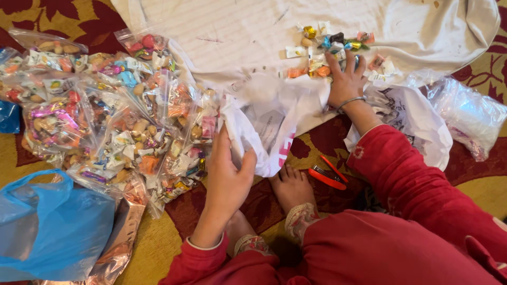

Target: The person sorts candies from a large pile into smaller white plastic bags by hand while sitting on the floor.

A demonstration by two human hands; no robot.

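Filled clear treat bags (113,113) are lying piled at left. The left hand (228,177) is pinching a white plastic bag's (274,124) edge closed. The right hand (346,82), fingers spread, is pressing on loose wrapped candies (327,50) lying on the white cloth (237,31).
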